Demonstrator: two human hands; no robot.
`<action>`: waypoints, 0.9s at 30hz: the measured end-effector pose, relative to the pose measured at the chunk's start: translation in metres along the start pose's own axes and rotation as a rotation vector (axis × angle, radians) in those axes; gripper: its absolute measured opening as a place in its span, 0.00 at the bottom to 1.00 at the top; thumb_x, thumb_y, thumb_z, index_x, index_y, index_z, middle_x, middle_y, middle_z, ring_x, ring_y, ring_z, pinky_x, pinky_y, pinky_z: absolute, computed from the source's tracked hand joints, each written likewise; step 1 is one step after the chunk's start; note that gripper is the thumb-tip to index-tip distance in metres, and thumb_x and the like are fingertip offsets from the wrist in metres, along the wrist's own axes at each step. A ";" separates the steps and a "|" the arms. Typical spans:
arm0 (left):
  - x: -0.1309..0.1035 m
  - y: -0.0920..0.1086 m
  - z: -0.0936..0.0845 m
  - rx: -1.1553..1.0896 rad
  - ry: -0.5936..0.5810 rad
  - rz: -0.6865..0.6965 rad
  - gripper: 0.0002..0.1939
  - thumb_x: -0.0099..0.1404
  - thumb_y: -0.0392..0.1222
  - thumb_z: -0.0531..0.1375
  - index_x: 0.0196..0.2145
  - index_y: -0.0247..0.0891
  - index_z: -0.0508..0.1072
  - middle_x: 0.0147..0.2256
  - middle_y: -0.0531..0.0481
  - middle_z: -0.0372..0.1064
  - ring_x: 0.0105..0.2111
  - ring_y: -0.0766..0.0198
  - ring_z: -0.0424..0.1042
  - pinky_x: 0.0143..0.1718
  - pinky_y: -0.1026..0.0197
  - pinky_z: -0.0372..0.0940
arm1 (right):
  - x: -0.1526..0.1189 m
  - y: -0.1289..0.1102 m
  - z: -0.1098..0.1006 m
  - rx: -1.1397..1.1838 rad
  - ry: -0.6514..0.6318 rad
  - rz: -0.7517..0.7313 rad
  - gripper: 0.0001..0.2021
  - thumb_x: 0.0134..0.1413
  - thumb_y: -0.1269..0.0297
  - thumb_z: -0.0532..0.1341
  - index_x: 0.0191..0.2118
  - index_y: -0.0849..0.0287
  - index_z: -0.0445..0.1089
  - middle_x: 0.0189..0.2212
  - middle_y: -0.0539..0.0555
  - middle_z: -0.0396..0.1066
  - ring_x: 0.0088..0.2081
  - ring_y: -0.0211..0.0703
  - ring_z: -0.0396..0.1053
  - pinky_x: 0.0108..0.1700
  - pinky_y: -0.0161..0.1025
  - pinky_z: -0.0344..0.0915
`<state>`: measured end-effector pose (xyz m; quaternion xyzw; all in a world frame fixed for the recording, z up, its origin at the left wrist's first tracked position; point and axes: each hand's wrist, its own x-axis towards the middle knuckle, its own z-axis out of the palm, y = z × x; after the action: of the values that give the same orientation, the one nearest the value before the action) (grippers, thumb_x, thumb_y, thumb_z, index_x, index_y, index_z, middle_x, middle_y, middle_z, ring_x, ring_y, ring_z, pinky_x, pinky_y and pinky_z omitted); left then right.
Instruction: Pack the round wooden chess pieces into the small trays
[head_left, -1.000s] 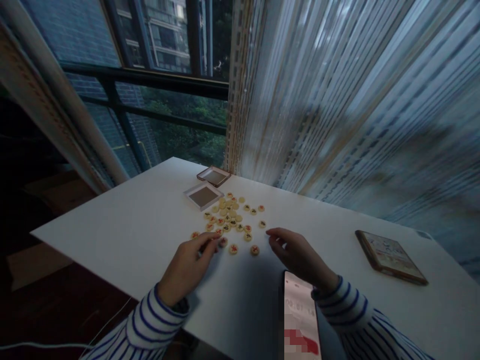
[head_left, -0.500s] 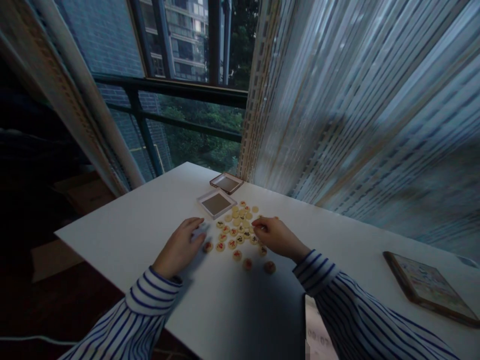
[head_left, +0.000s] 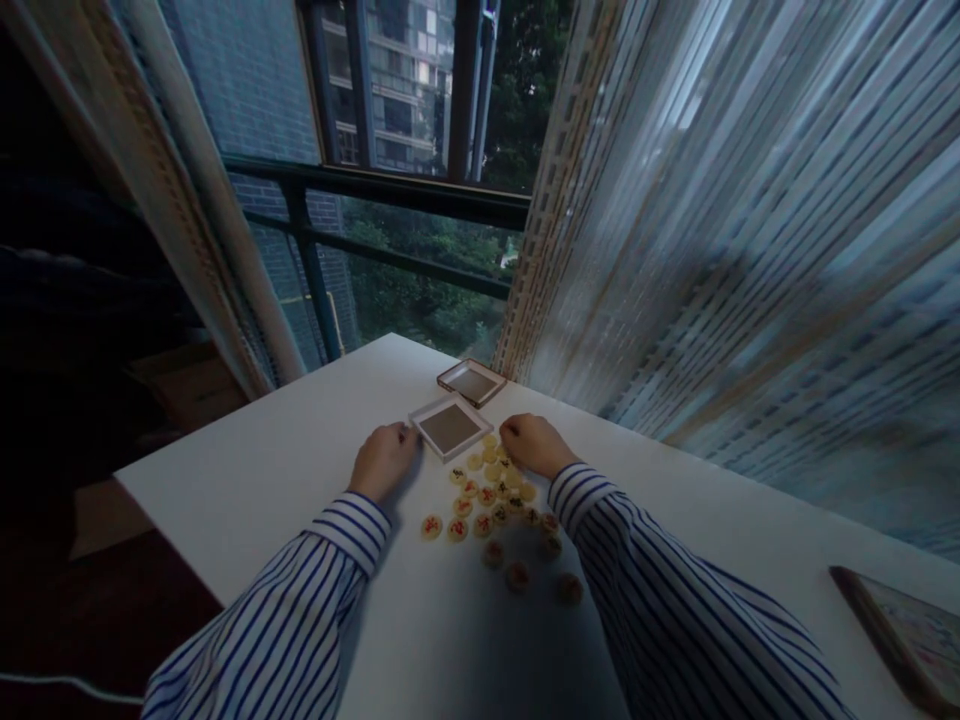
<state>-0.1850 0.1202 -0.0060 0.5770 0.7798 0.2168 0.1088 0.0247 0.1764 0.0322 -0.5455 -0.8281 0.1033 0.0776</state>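
Note:
Round cream Chinese chess pieces [head_left: 482, 525], marked with red or black characters, lie loosely scattered on the white table; some show plain faces. Behind them sits a shallow square box [head_left: 450, 427] with a pale rim and brownish floor. My left hand [head_left: 384, 462] is closed at the box's left edge, its thumb and fingertips pinching the rim there. Beyond the far right of the pieces, my right hand [head_left: 536, 445] is curled shut near the box's right corner. Its fingers hide whatever they may hold, and the hand and sleeve cover some pieces.
A second shallow box [head_left: 472, 382] with a brown rim stands behind the first, near the window. A framed picture-like board [head_left: 907, 635] lies at the right. The table [head_left: 187, 480] ends at the left over a dark floor; a curtain [head_left: 712, 250] hangs along the right.
My left hand has moved forward to the box's edge and its fingers have closed. My right hand has moved forward, away from the middle of the pieces. The view has shifted slightly.

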 end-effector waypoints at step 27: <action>0.005 0.001 0.018 -1.073 0.153 -0.066 0.27 0.60 0.41 0.55 0.56 0.29 0.60 0.42 0.42 0.73 0.38 0.61 0.73 0.43 0.58 0.66 | 0.031 -0.014 0.007 0.351 0.132 -0.062 0.12 0.54 0.64 0.54 0.40 0.59 0.72 0.36 0.54 0.75 0.38 0.41 0.70 0.39 0.34 0.61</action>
<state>-0.1780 0.1293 -0.0210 0.3980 0.5830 0.6225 0.3379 -0.0017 0.1990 0.0299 -0.5034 -0.8068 0.2079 0.2288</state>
